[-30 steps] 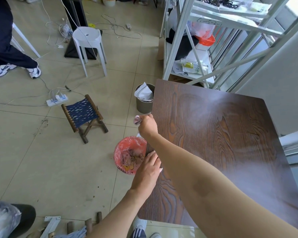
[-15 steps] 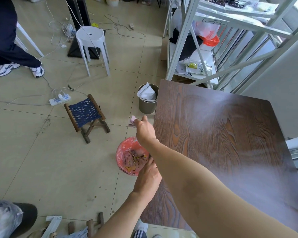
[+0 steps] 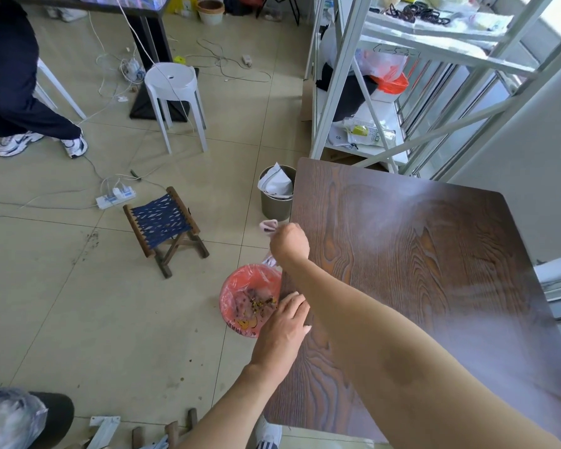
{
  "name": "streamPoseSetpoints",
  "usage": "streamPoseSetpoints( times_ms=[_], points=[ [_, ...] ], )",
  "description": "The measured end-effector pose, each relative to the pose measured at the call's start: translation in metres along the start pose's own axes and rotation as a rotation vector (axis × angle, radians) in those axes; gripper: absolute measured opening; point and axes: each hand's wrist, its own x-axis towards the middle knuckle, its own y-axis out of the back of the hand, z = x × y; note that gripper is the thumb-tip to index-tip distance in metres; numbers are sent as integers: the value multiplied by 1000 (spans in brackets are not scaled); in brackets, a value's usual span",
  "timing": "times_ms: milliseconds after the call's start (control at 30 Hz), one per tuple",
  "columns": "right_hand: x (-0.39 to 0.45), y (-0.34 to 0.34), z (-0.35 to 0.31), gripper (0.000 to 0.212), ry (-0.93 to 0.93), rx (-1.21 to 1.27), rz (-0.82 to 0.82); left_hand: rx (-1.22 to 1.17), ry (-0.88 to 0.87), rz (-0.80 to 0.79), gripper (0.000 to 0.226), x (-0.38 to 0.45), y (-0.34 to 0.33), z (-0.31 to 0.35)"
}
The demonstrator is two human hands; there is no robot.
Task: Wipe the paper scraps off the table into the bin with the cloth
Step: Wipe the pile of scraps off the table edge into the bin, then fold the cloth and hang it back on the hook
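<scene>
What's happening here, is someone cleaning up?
Yes. A person is wiping a dark wooden table. Their right hand holds a pink cloth bunched up, out past the table's left edge. Their left hand rests at that edge, beside a bin lined with a red bag that stands on the floor. The bin already holds scraps, and the visible tabletop shows none.

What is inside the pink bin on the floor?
Inside the bin, with its pink bag lining, lie small yellow and brown scraps. The left hand and the table edge hide its near side.
</scene>
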Motion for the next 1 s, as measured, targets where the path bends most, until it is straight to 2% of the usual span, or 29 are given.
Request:
streamPoseSetpoints(
  times_ms=[100,167,300,467,567,667,733,800,867,900,1000],
  points=[
    [0,20,11,18,-134,447,-41,0,16,-69,53,2,-10,-4],
    [-3,32,19,15,-276,721,-106,30,1,-33,52,4,-7,-2],
    [-8,44,35,14,-533,1057,-151,46,-21,-19,52,5,-1,2],
    [-16,52,52,22,-522,1169,-140,61,-25,-78,48,7,0,1],
    [-24,60,58,25,-522,1156,-181,-26,-8,-112,44,10,6,0],
    [-31,68,65,21,-501,1146,-206,-240,101,-59,36,19,19,4],
    [-41,79,72,22,-468,1169,-233,-428,280,26,32,31,28,9],
    [-50,94,82,33,-414,1165,-258,-646,474,40,33,49,42,20],
    [-59,109,91,51,-355,1118,-271,-831,553,-33,32,72,55,34],
    [-63,116,95,53,-319,1119,-269,-925,562,-85,31,83,62,43],
    [-77,144,104,29,-249,1063,-134,-1144,516,-213,36,107,78,76]
  ],
)
